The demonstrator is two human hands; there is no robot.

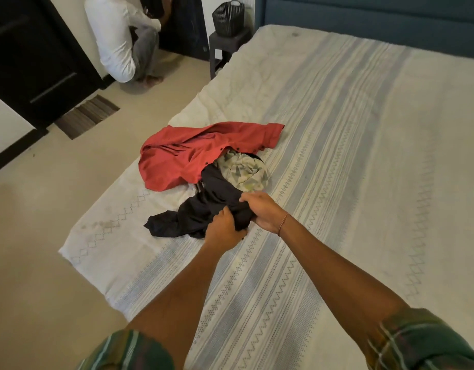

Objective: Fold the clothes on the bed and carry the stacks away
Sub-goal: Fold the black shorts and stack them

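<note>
Black garment (204, 209): crumpled on the bed (364, 156), near its left edge, straight ahead of the person at full arm reach.
Long axis: runs approx. from lower left, where a loose end trails toward the bed edge, up to the right, where it tucks under the pile.
Left hand (224, 231): fingers curled into the near end of the black cloth, gripping a bunch of it.
Right hand (262, 210): also clamped on the same cloth, thumb over the top, just beside the left hand; thin bracelet at the wrist.
Hands together: nearly touching, both on one bunched spot, so neither is nearer; the bulk of the garment lies left of and beyond them.
Red shirt (198, 153): unfolded, spread behind and to the left of the black piece, overlapping its far end.
Patterned cloth (244, 169): pale w/ triangle print, wadded betw. red shirt and black garment, touching both.
Step, prob.: picking the black item out of the pile to start folding; no folded stack visible yet, so task looks early.
Next move turns on: pulling toward the body and to the right, onto open bedspread, since the far end sits under or against the other two pieces and may drag them.
Other: a second person crouches by a dark door (30, 49) across the floor; black basket (228, 17) on a stool by the headboard.
</note>
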